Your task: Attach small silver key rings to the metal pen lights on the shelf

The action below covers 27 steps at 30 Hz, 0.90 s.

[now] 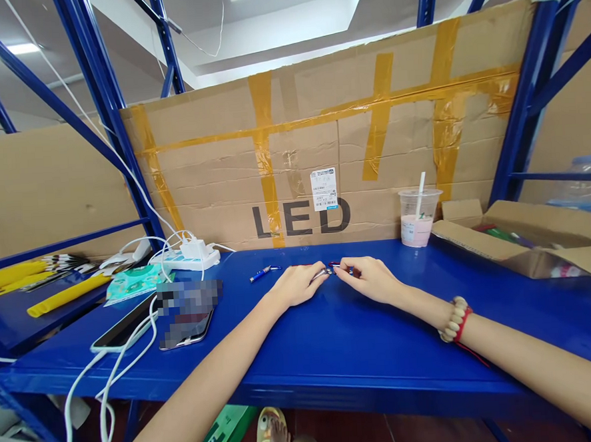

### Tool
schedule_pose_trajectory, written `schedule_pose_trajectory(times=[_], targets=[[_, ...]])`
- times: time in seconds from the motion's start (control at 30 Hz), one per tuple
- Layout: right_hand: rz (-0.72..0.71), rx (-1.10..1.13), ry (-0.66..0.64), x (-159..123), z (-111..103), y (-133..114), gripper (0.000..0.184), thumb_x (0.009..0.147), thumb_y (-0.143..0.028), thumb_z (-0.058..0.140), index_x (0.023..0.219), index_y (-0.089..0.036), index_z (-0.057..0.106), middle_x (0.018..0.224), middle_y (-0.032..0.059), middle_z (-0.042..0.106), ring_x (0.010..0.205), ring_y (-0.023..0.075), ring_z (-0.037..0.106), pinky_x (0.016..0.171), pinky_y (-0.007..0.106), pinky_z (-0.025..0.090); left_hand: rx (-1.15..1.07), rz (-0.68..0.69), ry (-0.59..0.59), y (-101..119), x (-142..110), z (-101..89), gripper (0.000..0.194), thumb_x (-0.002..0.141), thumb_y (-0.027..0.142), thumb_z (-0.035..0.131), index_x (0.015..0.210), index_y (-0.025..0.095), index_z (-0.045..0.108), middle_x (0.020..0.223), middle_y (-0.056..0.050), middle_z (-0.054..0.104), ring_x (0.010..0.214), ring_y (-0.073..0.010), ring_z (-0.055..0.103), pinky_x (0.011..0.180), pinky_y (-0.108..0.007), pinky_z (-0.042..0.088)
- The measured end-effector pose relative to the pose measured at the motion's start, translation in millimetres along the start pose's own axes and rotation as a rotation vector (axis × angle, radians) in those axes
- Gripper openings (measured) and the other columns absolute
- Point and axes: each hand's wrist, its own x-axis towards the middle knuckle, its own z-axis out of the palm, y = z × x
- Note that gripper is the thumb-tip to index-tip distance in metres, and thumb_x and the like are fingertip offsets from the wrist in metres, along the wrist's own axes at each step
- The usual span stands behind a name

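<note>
Between blue trinket (262,274) and drink cup (417,230), my left hand (297,285) pinches a silvery piece (320,273), my right hand (372,280) a reddish piece (335,264).

The tabletop (363,350) is plain, glossy deep blue.

A pale beaded bracelet (452,319) and red cord (464,324) circle the right wrist (434,310), a yellow slipper (262,440) one foot (279,441).

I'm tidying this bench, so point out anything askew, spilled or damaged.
White cables dangle untidily off the tabletop at left. The cardboard panel behind is creased and patched with tape, so it looks worn. The cup stands upright; no spill shows.
</note>
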Motion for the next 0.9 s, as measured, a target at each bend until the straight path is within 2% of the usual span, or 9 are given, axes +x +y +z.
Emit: schedule_pose_trajectory(times=[0.3, 0.53, 0.7, 0.9], targets=[[0.06, -0.054, -0.079, 0.2, -0.8, -2.8, 0.024, 0.076, -0.035, 0.04, 0.061, -0.019, 0.05, 0.061, -0.0034, 0.056, 0.055, 0.0088, 0.044, 0.052, 0.021, 0.025, 0.027, -0.021, 0.002, 4.9, 0.7, -0.8, 0.023, 0.088, 0.037, 0.032, 0.088, 0.019, 0.046, 0.075, 0.0, 0.06, 0.068, -0.0149, 0.058, 0.054, -0.021, 0.035], [0.019, -0.132, -0.184, -0.8, 1.0, -2.4, 0.023, 0.066, -0.027, 0.046, 0.047, -0.016, 0.042, 0.049, -0.002, 0.05, 0.05, 0.01, 0.04, 0.05, 0.023, 0.023, 0.041, -0.033, -0.02, 8.2, 1.3, -2.0, 0.024, 0.086, 0.039, 0.034, 0.092, 0.02, 0.048, 0.068, 0.0, 0.059, 0.064, -0.0153, 0.058, 0.052, -0.021, 0.034], [-0.014, -0.103, -0.217, 0.5, 4.7, 2.9, 0.027, 0.067, -0.027, 0.047, 0.044, -0.016, 0.041, 0.046, -0.0005, 0.047, 0.047, 0.0103, 0.037, 0.049, 0.024, 0.023, 0.041, -0.041, -0.003, 6.5, 1.3, -1.5, 0.022, 0.085, 0.038, 0.035, 0.087, 0.02, 0.047, 0.066, 0.001, 0.058, 0.06, -0.0144, 0.057, 0.048, -0.021, 0.031], [0.02, -0.136, -0.234, 0.7, 4.1, 2.8, 0.028, 0.07, -0.029, 0.045, 0.046, -0.016, 0.041, 0.049, -0.0007, 0.048, 0.049, 0.0103, 0.039, 0.049, 0.023, 0.022, 0.096, -0.079, 0.064, -0.3, -0.3, -0.4, 0.022, 0.086, 0.037, 0.033, 0.084, 0.02, 0.046, 0.064, 0.002, 0.059, 0.058, -0.0149, 0.057, 0.048, -0.022, 0.029]])
